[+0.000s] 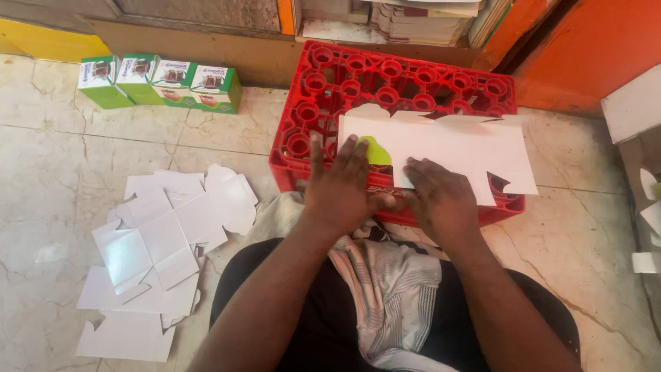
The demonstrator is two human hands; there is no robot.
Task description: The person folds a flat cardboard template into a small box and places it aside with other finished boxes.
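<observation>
Both hands, left [342, 187] and right [438, 195], press flat with fingers spread on a white flat cardboard carton blank [447, 148] lying over an upturned red plastic crate [323, 89].

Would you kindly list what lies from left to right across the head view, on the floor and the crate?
Pile of flat white carton blanks → left hand → right hand, both pressing on the flat white carton blank on the red crate → loose white pieces at the right edge.

Marble floor [62, 138]: crate [330, 89], card blanks [158, 241].
</observation>
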